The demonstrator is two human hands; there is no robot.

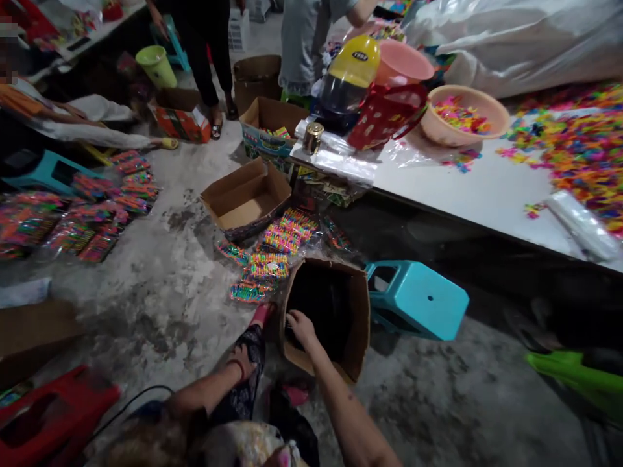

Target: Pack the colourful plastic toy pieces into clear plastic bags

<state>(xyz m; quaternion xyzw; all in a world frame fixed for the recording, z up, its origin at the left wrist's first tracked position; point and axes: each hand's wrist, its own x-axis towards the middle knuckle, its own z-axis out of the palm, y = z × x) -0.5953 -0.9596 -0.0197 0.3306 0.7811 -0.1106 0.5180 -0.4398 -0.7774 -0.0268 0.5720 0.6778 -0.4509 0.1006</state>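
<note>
My left hand [242, 362] lies on my leg with its fingers spread, and it holds nothing. At the left rim of an upright cardboard box [361, 318], my right hand [302, 327] has its fingers curled around the edge. The inside of this box is dark, so its contents cannot be made out. On the floor just left of it lie clear bags of small colourful pieces [267, 266]. Behind those bags sits a low open carton [248, 204] with a bare bottom.
A blue plastic stool [423, 299] lies on its side against the box. The white table [467, 188] bears a basin [450, 133] and loose colourful pieces [579, 149]. More bagged pieces [82, 224] cover the floor at left. A red stool [53, 412] is nearby; other people are beyond.
</note>
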